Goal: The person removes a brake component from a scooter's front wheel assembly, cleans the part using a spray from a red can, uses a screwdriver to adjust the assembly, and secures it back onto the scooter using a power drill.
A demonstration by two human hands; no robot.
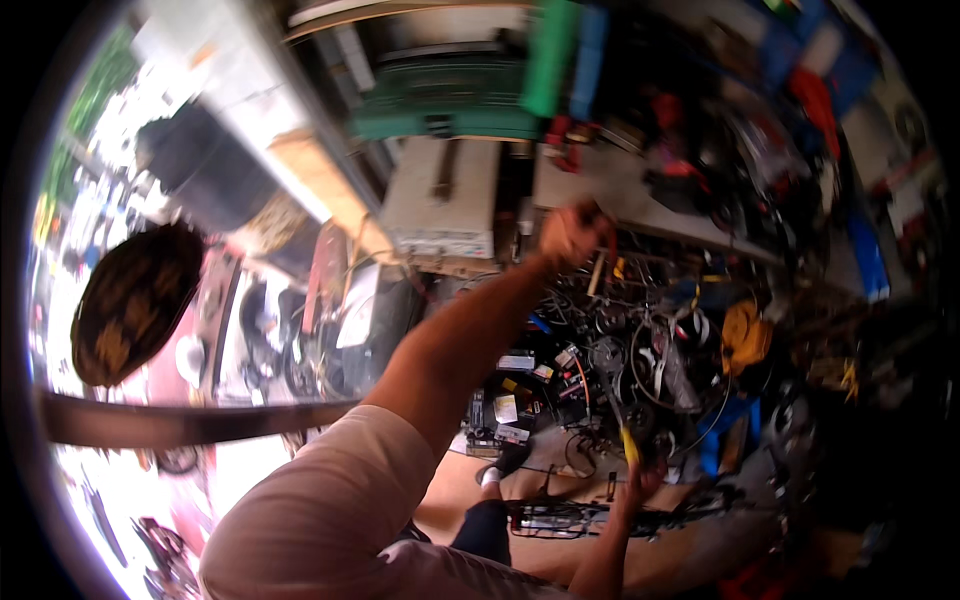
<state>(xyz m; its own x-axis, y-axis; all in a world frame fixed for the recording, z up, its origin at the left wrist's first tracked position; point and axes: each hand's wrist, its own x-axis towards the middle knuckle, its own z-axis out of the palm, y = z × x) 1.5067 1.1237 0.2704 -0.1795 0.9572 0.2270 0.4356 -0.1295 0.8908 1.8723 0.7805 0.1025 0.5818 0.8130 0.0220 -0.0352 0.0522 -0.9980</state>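
My left arm stretches forward, and my left hand (pixel 572 236) is raised at the front edge of a grey bench (pixel 640 190). Its fingers look curled but are smeared by motion, so I cannot tell whether they hold anything. A short light-coloured handle (pixel 597 275) shows just below it. Lower down, near my body, my right hand (pixel 645 484) is closed around the yellow handle (pixel 629 446) of a long, thin tool. The tool's grey shaft points away over a pile of cables and small parts (pixel 560 375); its exact kind is unclear.
A green case (pixel 450 100) sits on a shelf above a pale metal box (pixel 440 195). Beyond the pile lie a yellow-orange item (pixel 745 338) and a blue piece (pixel 730 435). A dark metal frame (pixel 560 518) lies near my leg. At left hangs a dark oval object (pixel 135 305).
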